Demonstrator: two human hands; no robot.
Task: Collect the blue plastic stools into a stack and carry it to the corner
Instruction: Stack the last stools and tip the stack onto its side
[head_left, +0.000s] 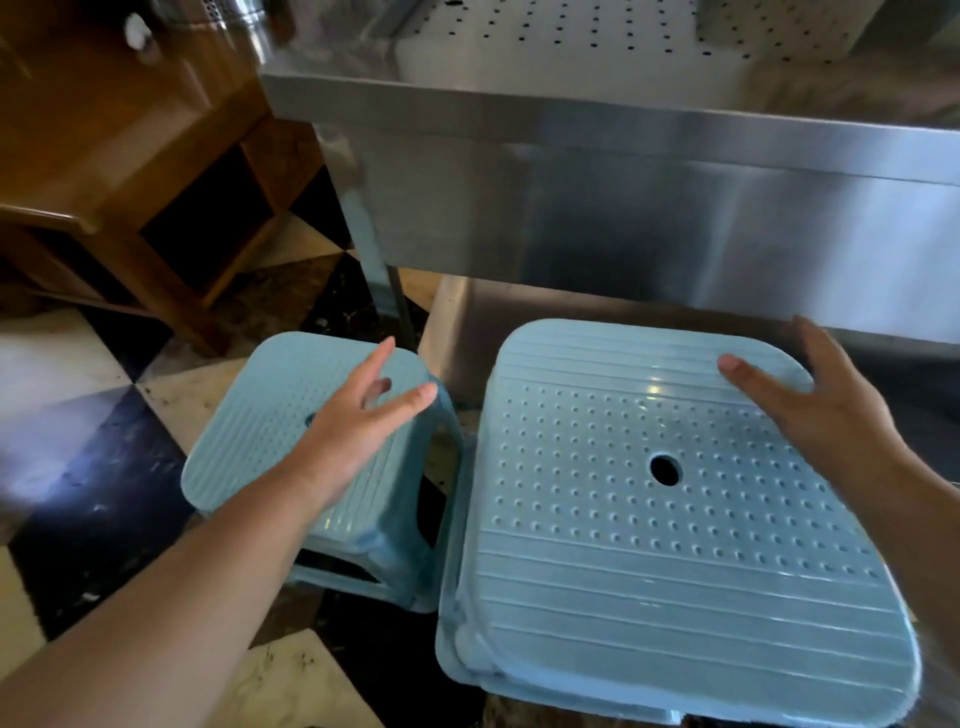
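Two light blue plastic stools stand side by side on the floor in front of a steel counter. The large near stool (649, 545) fills the lower right; its dimpled seat has a round hole in the middle. A smaller-looking stool (260, 431) stands lower at the left. My left hand (363, 421) hovers over the left stool with its fingers spread and holds nothing. At the far right corner of the near stool, my right hand (810, 405) has straight fingers, its thumb over the seat; contact is unclear.
A stainless steel counter (623, 171) with a perforated top overhangs the stools at the back. A steel leg (384, 280) stands between them. A brown wooden cabinet (130, 182) stands at the left. The floor (78, 441) is black and cream checkered tile.
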